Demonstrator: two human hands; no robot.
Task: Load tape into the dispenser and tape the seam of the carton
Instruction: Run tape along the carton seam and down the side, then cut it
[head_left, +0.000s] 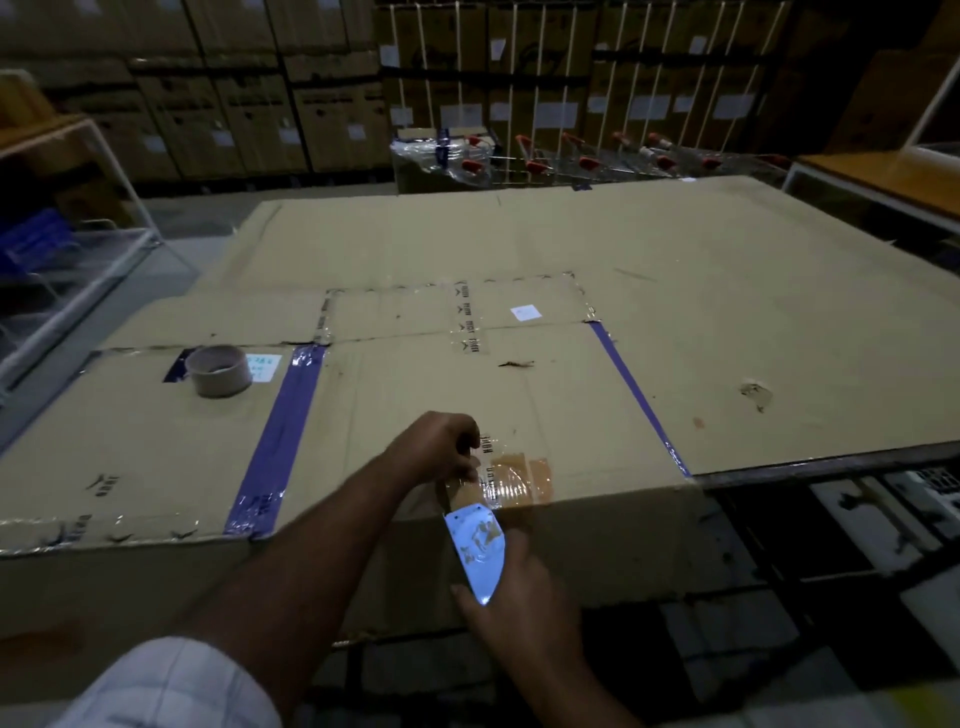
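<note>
A large flat brown carton (426, 395) lies before me, its near edge just under my hands. My right hand (519, 597) grips a tape dispenser (475, 551) with a shiny metal side plate, held at the carton's near edge. A stretch of brown tape (511, 480) runs from it onto the carton top. My left hand (441, 447) pinches the tape's far end against the cardboard. An almost bare tape core (219, 370) stands on the carton at the left.
Purple tape strips (283, 431) cross the carton left and right. Stacked cartons (249, 98) fill the back wall. A row of trolleys with red handles (587, 156) stands behind. White metal racks (78, 244) flank the left, a table (883, 176) the right.
</note>
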